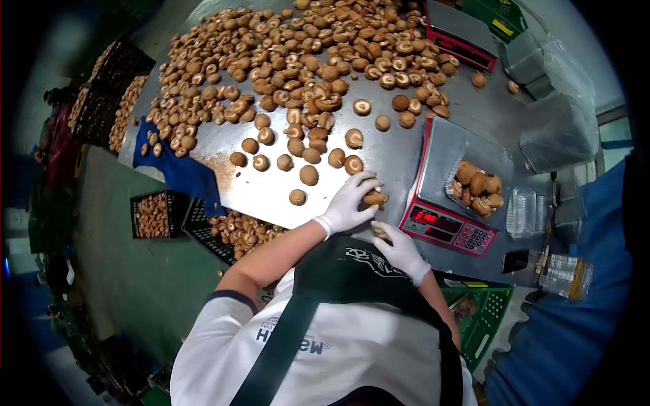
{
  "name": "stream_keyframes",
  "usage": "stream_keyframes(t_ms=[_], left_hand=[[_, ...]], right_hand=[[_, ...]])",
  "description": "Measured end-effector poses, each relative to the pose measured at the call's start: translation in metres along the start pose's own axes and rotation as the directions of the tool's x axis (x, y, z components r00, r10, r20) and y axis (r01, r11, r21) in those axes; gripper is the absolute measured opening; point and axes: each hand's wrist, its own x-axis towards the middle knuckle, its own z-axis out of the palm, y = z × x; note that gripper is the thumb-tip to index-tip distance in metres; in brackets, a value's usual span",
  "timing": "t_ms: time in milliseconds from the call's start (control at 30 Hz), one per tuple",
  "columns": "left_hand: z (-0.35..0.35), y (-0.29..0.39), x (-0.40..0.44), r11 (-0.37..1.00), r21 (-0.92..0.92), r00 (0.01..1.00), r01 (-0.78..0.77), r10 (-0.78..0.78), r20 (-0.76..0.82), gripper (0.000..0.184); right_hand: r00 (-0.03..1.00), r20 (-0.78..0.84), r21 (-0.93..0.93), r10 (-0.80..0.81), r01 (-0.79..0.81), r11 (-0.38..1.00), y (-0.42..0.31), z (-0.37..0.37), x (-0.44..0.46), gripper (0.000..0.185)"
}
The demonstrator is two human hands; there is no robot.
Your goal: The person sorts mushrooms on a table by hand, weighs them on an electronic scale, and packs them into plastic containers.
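Observation:
My left hand (349,206), in a white glove, reaches over the near edge of the metal table, its fingers closed around a brown shiitake mushroom (375,197). Lower and to the right, my gloved right hand (401,253) is close to my apron, fingers bent, with a small brown mushroom (384,237) partly hidden at the fingertips. Loose mushrooms lie just beyond my left hand, including one cap (309,175). To the right, a red scale (433,223) reads 0.180 and bears a clear plastic tray (452,170) of mushrooms.
A large heap of mushrooms (291,61) spreads over the far table (399,152). A second scale (460,40) stands at the back right. Stacked clear trays (558,132) and an open tray (526,213) lie right. A blue cloth (179,172), crates (159,215) and a green crate (491,314) surround me.

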Motion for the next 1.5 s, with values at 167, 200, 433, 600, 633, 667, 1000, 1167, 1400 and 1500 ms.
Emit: stream_keyframes(t_ms=[167, 200, 433, 600, 633, 667, 1000, 1167, 1400, 1500], left_hand=[[0.033, -0.054, 0.016, 0.942, 0.268, 0.972, -0.201, 0.157, 0.177, 0.060], [0.027, -0.047, 0.020, 0.966, 0.196, 0.977, -0.166, 0.134, 0.167, 0.072], [0.006, -0.076, 0.034, 0.969, 0.213, 0.986, 0.122, -0.092, -0.142, 0.070], [0.030, -0.011, 0.058, 0.995, -0.011, 0.989, 0.099, -0.099, -0.108, 0.040], [0.038, 0.012, 0.067, 0.965, -0.180, 0.980, 0.188, -0.196, -0.025, 0.039], [0.046, 0.034, 0.078, 0.891, -0.345, 0.956, 0.295, -0.276, 0.102, 0.040], [0.078, 0.082, 0.110, 0.262, -0.714, 0.747, 0.649, -0.395, 0.534, 0.051], [0.091, 0.073, 0.102, 0.462, -0.661, 0.805, 0.591, -0.393, 0.445, 0.024], [0.103, 0.077, 0.098, 0.497, -0.649, 0.816, 0.576, -0.402, 0.416, 0.015], [0.106, 0.067, 0.092, 0.595, -0.610, 0.851, 0.524, -0.327, 0.412, 0.015]], right_hand=[[0.987, -0.098, 0.016, 0.131, -0.130, 0.991, 0.021, -0.032, -0.061, 0.046], [0.980, -0.140, 0.052, 0.138, -0.132, 0.990, 0.016, -0.043, -0.072, 0.044], [0.891, -0.395, 0.269, 0.225, -0.122, 0.955, -0.004, -0.155, -0.120, 0.023], [0.601, -0.785, 0.243, 0.150, 0.076, 0.967, 0.031, -0.264, -0.078, 0.031], [0.557, -0.813, 0.278, 0.169, 0.117, 0.953, 0.047, -0.278, -0.055, 0.033], [0.512, -0.837, 0.310, 0.190, 0.159, 0.937, 0.057, -0.288, -0.035, 0.035], [0.744, -0.622, -0.175, -0.244, 0.171, 0.969, 0.059, -0.265, -0.061, 0.033], [0.661, -0.682, 0.464, 0.313, 0.061, 0.884, 0.077, -0.191, -0.073, 0.018], [0.785, -0.419, 0.806, 0.456, 0.090, 0.586, 0.063, -0.196, -0.070, 0.015], [0.838, -0.437, 0.663, 0.327, 0.054, 0.747, 0.069, -0.203, -0.075, 0.017]])
